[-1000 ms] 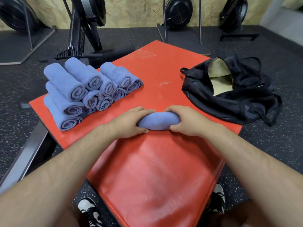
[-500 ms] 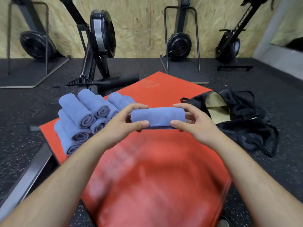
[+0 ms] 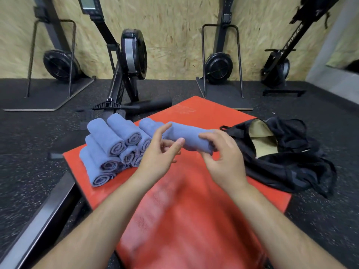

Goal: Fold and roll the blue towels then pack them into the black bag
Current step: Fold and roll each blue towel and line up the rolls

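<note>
**Q:** Where is the rolled towel, and how does it lie?
**A:** One rolled towel (image 3: pixel 188 134) is held clear above the red mat (image 3: pixel 194 220). Its long axis runs left to right, with the right end slightly lower.

**Q:** Hand state?
**A:** The right hand (image 3: pixel 223 158) clasps the right end, fingers curled round it. The left hand (image 3: pixel 157 158) sits at the left end with fingers loosely spread. Whether it pinches the roll cannot be told.

**Q:** Direction to the black bag?
**A:** One black bag (image 3: pixel 281 166) lies at the mat's right edge, mouth open, to the right of the roll. The right hand is nearer, so a rightward carry, right end leading, looks suitable.

**Q:** Remaining stock?
**A:** One pile of rolled towels (image 3: pixel 108 148) lies at the mat's left corner. At least seven rolls show; the left hand hides part of the pile.
</note>
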Available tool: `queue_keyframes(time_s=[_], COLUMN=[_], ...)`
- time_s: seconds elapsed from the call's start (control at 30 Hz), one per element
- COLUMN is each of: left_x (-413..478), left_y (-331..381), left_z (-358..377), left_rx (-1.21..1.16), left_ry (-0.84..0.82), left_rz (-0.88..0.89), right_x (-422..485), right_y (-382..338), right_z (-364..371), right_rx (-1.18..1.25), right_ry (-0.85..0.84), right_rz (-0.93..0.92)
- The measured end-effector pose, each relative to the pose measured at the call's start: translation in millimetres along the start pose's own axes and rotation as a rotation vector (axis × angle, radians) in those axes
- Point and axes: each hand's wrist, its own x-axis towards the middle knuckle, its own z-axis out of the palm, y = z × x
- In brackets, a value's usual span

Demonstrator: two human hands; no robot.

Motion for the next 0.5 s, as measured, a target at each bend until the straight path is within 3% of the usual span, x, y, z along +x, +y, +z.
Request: queue_keyframes(time_s=[0.2,0.27,0.33,0.5], left_x=[3,7,12,22], left_y=[6,6,6,5], left_z=[-15,-21,-28,-48], left_rx=[-0.36,-0.369,-0.336,-0.343], left_ry=[-0.016,0.032,0.067,0.035], left_rz=[-0.205,-0.196,-0.167,-0.15], right_x=[-5,-7,-6,8], right_y=[-11,-17,-24,-43], right_z=[17,21,26,37], right_rx=[-0.005,0.091,0.273,0.807], right_ry=[-0.147,-0.2,-0.202,-0.32], right_rz=[-0.263,-0.251,-0.048,0.814])
